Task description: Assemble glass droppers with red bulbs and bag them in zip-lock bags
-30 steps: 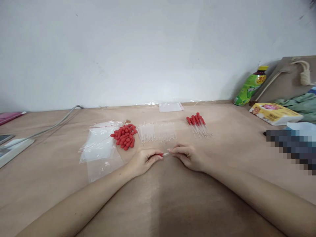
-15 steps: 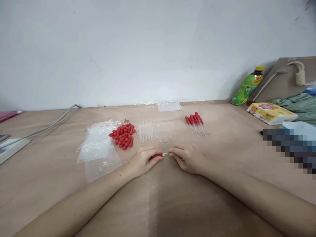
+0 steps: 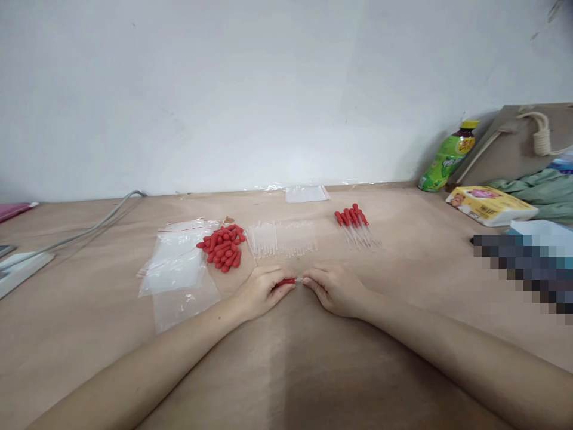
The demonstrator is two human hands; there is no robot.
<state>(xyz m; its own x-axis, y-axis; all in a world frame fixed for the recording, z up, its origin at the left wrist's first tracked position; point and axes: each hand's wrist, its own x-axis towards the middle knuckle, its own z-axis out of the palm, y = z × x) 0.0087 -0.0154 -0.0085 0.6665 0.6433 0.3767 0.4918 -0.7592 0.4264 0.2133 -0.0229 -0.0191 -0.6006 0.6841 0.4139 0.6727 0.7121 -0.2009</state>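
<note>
"Two hands meet near the center of the frame. What is each doing?"

"The left hand (image 3: 260, 292) is closed, thumb and fingers pinched on a red bulb (image 3: 289, 281). The right hand (image 3: 338, 289) pinches the other end of a clear tube (image 3: 299, 280)."

"So the hands are apart?"

"Barely. A short stretch of tube bridges the narrow gap, and the bulb sits at its left end."

"And around them?"

"Clear bags (image 3: 179, 257) lie left of center, with a pile of red bulbs (image 3: 224, 246) just beside them, up and left of the hands. A row of clear tubes (image 3: 284, 239) lies above the hands, and a group of red-topped tubes (image 3: 353, 218) is up and to the right."

"Anything hard to make out?"

"At the far left, a pink item (image 3: 15, 211) is cut off by the edge. The left fingers hide most of the held bulb, the right fingers cover the tube's far end, and a dark object (image 3: 514, 263) at the right is pixelated."
</note>
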